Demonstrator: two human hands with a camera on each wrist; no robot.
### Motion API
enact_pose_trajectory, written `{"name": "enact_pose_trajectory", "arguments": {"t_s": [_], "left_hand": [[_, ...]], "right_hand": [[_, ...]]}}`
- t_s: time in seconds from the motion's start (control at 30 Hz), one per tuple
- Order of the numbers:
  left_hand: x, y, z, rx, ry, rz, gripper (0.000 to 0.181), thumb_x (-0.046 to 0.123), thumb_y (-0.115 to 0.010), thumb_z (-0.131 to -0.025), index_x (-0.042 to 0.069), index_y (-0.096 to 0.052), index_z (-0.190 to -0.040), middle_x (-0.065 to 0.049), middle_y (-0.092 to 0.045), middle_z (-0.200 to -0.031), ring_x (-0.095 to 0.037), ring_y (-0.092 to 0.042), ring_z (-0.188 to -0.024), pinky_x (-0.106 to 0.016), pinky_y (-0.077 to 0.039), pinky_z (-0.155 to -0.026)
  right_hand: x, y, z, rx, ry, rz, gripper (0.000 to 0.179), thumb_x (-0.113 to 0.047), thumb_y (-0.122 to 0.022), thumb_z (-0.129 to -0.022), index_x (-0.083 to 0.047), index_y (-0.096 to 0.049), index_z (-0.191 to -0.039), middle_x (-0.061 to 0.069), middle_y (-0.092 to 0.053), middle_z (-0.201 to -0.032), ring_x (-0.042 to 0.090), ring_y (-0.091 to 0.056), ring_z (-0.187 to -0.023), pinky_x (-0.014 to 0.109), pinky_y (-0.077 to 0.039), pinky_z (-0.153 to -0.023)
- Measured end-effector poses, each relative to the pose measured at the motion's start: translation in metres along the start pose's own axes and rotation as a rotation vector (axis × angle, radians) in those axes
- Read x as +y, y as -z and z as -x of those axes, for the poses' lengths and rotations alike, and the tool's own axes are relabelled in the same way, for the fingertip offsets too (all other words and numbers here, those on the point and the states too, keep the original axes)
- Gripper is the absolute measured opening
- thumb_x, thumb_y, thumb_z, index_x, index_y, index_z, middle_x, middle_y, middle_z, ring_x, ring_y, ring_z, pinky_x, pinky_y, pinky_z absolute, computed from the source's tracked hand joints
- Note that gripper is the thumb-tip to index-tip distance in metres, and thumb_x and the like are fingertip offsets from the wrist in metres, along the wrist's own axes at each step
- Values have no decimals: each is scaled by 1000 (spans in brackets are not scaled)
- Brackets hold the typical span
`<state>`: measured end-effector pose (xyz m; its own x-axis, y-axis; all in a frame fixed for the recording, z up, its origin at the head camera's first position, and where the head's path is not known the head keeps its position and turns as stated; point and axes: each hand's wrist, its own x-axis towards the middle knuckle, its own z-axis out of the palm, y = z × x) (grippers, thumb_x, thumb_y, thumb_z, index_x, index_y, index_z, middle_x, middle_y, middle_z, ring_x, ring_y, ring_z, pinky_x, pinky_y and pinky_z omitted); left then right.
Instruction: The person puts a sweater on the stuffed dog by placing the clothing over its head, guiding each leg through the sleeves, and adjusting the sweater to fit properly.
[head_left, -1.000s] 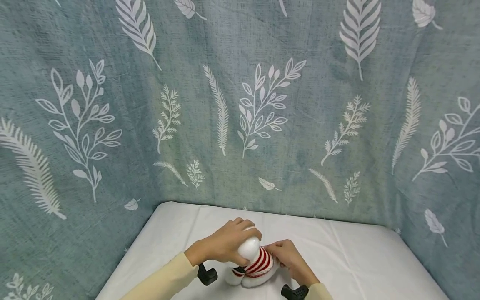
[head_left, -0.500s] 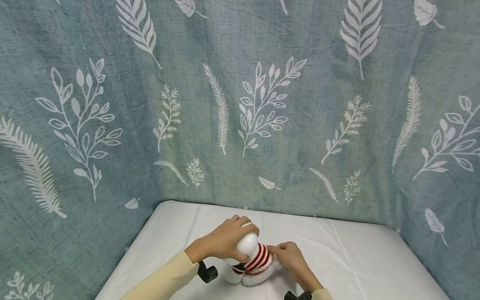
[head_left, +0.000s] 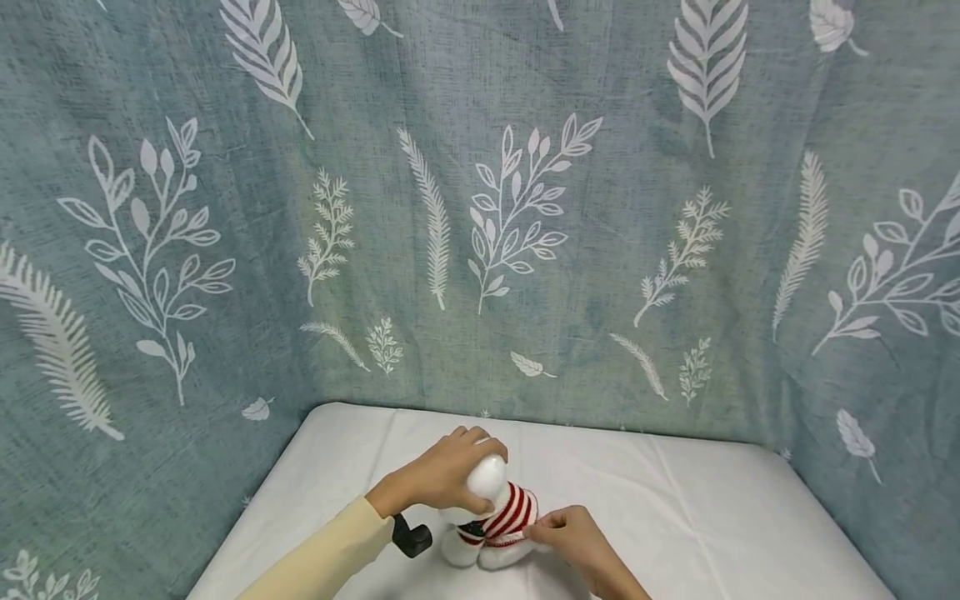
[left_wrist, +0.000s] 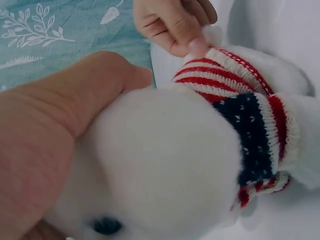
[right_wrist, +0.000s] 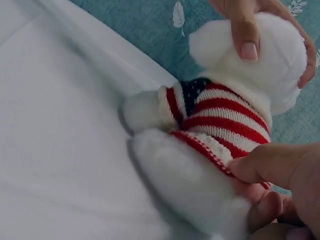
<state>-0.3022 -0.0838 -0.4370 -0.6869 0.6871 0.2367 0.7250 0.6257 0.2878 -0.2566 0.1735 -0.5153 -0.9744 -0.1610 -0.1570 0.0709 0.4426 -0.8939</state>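
A white stuffed animal (head_left: 487,479) wears a knitted sweater (head_left: 514,510) with red and white stripes and a navy patch with white specks. My left hand (head_left: 444,473) grips it by the head, thumb on one side and fingers over the other. In the left wrist view one dark eye (left_wrist: 106,225) shows near the bottom. At the sweater's lower hem (right_wrist: 212,150), my right hand (head_left: 576,537) pinches the knit between thumb and finger. The toy's white arm (right_wrist: 145,112) and leg (right_wrist: 180,175) lie along the white surface. Its face is mostly hidden.
The white cloth-covered table (head_left: 675,508) reaches back to a blue-green curtain (head_left: 480,358) with pale leaf prints, which also hangs along both sides. A black wrist camera mount (head_left: 411,537) sits under my left wrist.
My right hand has moved down from the upper side of the sweater to its lower hem. The left hand keeps its hold on the head, which has shifted slightly left in view.
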Motion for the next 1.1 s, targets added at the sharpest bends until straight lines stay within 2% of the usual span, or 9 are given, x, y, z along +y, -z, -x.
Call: {"name": "enact_pose_trajectory", "arguments": {"t_s": [0.1,0.23,0.33,0.57,0.67,0.8,0.87,0.93,1.1], "left_hand": [[-4,0,0,-16,32,52,57,39,-86,-78,29,-60,-127,3,-57,-123,-16,-51,-108,-35,-50,-83],[-8,-1,4,-32,67,113,56,38,-86,-79,28,-60,-127,3,-57,-124,-17,-52,-109,-36,-51,-80],[-10,-1,6,-25,75,113,56,39,-86,-79,29,-60,-128,3,-57,-124,-17,-52,-108,-36,-52,-79],[-8,-2,4,-7,62,78,56,38,-86,-78,28,-60,-127,2,-57,-123,-18,-51,-108,-37,-51,-82],[-6,-3,4,-4,57,64,56,39,-86,-78,28,-60,-127,2,-57,-122,-17,-51,-107,-36,-50,-83],[-5,-2,4,-3,78,65,56,39,-86,-78,29,-60,-126,1,-57,-122,-17,-52,-105,-37,-50,-81],[-5,-1,4,-2,82,65,56,39,-86,-78,29,-60,-126,1,-58,-122,-17,-52,-104,-37,-50,-80],[-6,-1,4,3,82,55,56,39,-86,-77,30,-60,-126,1,-58,-121,-17,-52,-102,-36,-50,-79],[-4,-1,3,10,78,39,55,40,-86,-76,29,-61,-124,1,-58,-118,-17,-53,-101,-37,-50,-77]], "right_hand": [[5,3,2,4,15,43,17,-15,-79,-84,-2,-73,-76,-5,-58,-67,14,-50,-72,31,-42,-66],[14,4,4,-4,51,78,18,-15,-80,-84,-3,-71,-74,-5,-59,-67,14,-51,-69,31,-44,-63],[15,5,0,-9,69,57,20,-21,-80,-87,-4,-75,-79,-7,-57,-66,11,-48,-64,29,-41,-59],[4,11,-19,92,-67,-86,40,-44,-74,-94,-5,-78,-84,-9,-34,-52,8,-25,-48,25,-27,-47],[4,10,-24,116,-79,-90,35,-41,-75,-92,-6,-80,-88,-9,-39,-55,9,-29,-51,26,-30,-50],[11,10,-29,159,-104,-51,28,-33,-76,-90,-5,-77,-84,-4,-50,-68,15,-39,-64,31,-35,-59],[16,11,-31,176,-131,-36,25,-28,-76,-90,-5,-74,-81,-3,-51,-73,18,-42,-73,34,-35,-64],[19,11,-32,178,-147,-13,25,-27,-75,-89,-5,-73,-79,-3,-45,-69,18,-40,-74,35,-34,-66],[12,10,-23,193,-68,63,32,-37,-79,-88,-7,-75,-79,-4,-58,-71,16,-47,-73,33,-38,-65]]}}
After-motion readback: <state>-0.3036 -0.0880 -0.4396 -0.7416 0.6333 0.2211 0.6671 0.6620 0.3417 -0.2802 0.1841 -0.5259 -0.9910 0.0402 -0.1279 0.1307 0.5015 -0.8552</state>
